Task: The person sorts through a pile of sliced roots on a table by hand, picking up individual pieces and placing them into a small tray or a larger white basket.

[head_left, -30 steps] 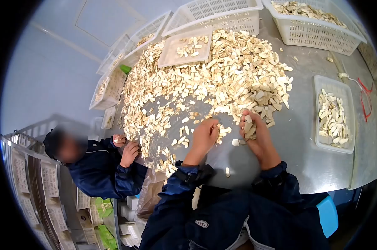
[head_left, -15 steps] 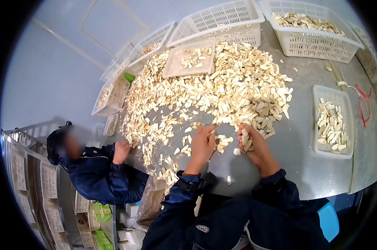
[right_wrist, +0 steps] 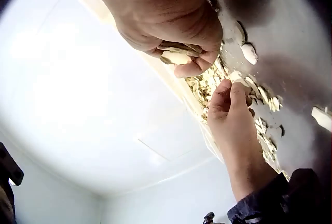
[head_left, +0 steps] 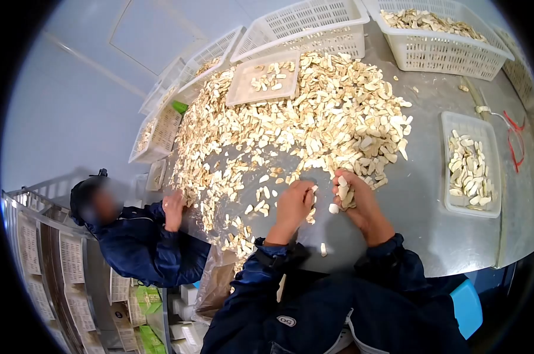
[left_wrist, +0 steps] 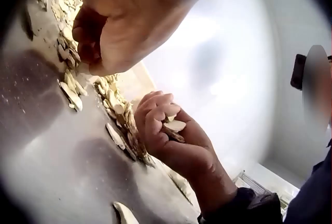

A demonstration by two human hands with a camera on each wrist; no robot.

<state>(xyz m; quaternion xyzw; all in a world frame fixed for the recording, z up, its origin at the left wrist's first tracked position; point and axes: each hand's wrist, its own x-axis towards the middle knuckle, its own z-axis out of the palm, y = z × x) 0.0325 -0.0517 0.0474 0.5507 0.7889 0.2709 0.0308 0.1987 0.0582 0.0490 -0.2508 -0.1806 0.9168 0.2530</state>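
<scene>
Pale, brown-edged dried slices that look like mushroom [head_left: 349,100] lie heaped across the metal table. My left hand [head_left: 293,207] pinches a pale slice [right_wrist: 238,77] between thumb and fingertips, near the heap's front edge. Just to its right, my right hand [head_left: 364,206] is turned partly palm up and grips several slices [left_wrist: 174,126] in its curled fingers. A white slice [head_left: 333,208] shows close beside the right hand's fingers. One single slice [head_left: 323,249] lies on the table between my wrists.
A shallow tray [head_left: 497,177] of slices stands at right; another tray [head_left: 234,88] sits on the heap. White perforated baskets [head_left: 444,56] line the back. Red-tipped cord [head_left: 516,141] lies far right. At left another person [head_left: 143,236] works at the table; a plastic bag [head_left: 211,289] hangs nearby.
My left hand has shifted slightly right, with a pale slice now showing at its fingertips. My right hand keeps its slices. The other person's hands have moved; just one shows clearly now.
</scene>
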